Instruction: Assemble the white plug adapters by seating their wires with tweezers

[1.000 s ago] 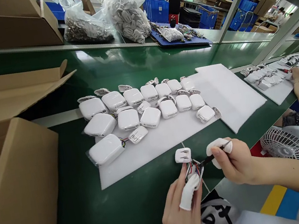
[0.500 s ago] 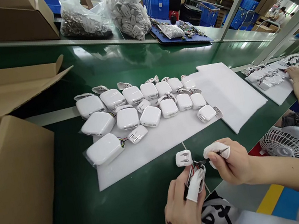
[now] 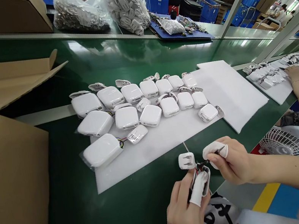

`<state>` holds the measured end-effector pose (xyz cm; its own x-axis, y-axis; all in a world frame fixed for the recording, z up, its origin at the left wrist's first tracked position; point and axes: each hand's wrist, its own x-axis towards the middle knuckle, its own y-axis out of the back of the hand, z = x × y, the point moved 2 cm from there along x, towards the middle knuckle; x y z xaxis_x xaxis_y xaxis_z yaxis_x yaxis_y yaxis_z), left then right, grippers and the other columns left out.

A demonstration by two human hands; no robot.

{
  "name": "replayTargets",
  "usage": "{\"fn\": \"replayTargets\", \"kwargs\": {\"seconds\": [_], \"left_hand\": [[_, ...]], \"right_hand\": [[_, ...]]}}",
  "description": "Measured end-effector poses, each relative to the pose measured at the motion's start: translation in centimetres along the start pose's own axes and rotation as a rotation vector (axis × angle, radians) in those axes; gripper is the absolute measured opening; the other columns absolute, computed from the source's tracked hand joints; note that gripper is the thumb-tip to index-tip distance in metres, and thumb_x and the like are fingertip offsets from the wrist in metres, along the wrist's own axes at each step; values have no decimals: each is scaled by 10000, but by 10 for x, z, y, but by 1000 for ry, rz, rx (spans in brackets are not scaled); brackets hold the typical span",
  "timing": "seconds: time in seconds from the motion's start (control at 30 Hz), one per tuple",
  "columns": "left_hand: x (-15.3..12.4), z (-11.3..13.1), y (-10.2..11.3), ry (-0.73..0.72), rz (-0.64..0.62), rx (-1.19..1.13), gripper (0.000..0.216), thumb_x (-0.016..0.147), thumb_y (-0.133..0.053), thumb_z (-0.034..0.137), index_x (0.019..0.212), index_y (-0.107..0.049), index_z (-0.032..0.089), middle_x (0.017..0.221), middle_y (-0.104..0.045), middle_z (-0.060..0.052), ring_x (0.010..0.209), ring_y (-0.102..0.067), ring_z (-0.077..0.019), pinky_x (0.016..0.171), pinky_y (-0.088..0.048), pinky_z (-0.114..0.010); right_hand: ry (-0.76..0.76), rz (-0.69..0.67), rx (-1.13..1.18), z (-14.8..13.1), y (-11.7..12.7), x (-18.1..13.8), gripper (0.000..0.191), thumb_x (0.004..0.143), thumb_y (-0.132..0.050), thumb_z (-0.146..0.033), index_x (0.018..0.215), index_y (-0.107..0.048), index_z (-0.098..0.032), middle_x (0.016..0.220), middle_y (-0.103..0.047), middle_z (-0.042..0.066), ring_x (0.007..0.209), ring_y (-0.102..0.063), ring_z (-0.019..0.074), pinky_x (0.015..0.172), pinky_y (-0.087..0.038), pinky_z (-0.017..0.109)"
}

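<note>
My left hand (image 3: 185, 206) is closed round a white plastic charger housing (image 3: 207, 183), its open end facing up and away from me. Red and dark wires (image 3: 199, 167) come out of that end towards a white plug piece (image 3: 186, 161) with two metal prongs, beside my fingertips. A white finger cot covers one left finger lying along the housing. My right hand (image 3: 229, 159), also with white finger cots, pinches slim dark tweezers (image 3: 204, 163). Their tip is at the wires; whether it grips one I cannot tell.
Rows of white chargers (image 3: 126, 117) lie on a white foam sheet (image 3: 154, 142) beyond my hands. At left stands a cardboard box (image 3: 14, 182). Bags of small parts (image 3: 127, 9) sit on the back ledge. Another person's hands (image 3: 294, 73) work at far right, near a white fan (image 3: 285, 144).
The view has shifted slightly. The plug piece and my left hand with the housing appear a little further right, closer to my right hand. The tweezers stay at the wires.
</note>
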<state>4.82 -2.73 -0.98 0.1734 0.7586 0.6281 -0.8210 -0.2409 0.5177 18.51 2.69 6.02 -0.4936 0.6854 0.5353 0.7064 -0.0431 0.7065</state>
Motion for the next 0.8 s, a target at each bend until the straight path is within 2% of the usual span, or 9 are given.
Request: {"fn": "replayTargets", "kwargs": {"seconds": [0.2, 0.4, 0.63, 0.8], "left_hand": [[1, 0, 2, 22, -24, 12, 266, 764, -617, 50, 1013, -600, 145, 937, -654, -93, 738, -591, -161, 653, -500, -260], [1, 1, 1, 3, -34, -11, 239, 767, -624, 62, 1001, -605, 110, 949, -653, -122, 766, -596, -179, 660, -503, -280], [0, 4, 3, 38, -38, -9, 284, 750, -630, 32, 1014, -610, 135, 966, -656, -116, 755, -592, -169, 664, -500, -273], [1, 6, 3, 16, -19, 47, 274, 749, -645, 56, 1006, -622, 147, 950, -669, -97, 732, -604, -153, 673, -499, -258]], "right_hand": [[-25, -45, 96, 3, -3, -3, 123, 962, -330, -156, 868, -385, -213, 610, -495, -36, 427, -324, 104, 440, -288, 232], [-52, -46, 21, 3, -6, -8, 197, 969, -293, -172, 789, -358, -217, 547, -396, -54, 414, -269, 109, 419, -253, 243], [-111, 94, -32, -2, -11, -18, 256, 964, -292, -152, 721, -302, -229, 518, -324, -62, 413, -271, 110, 420, -235, 243], [-136, 98, -98, -2, -9, -14, 298, 960, -306, -173, 668, -279, -230, 476, -306, -72, 377, -243, 93, 398, -222, 246]]}}
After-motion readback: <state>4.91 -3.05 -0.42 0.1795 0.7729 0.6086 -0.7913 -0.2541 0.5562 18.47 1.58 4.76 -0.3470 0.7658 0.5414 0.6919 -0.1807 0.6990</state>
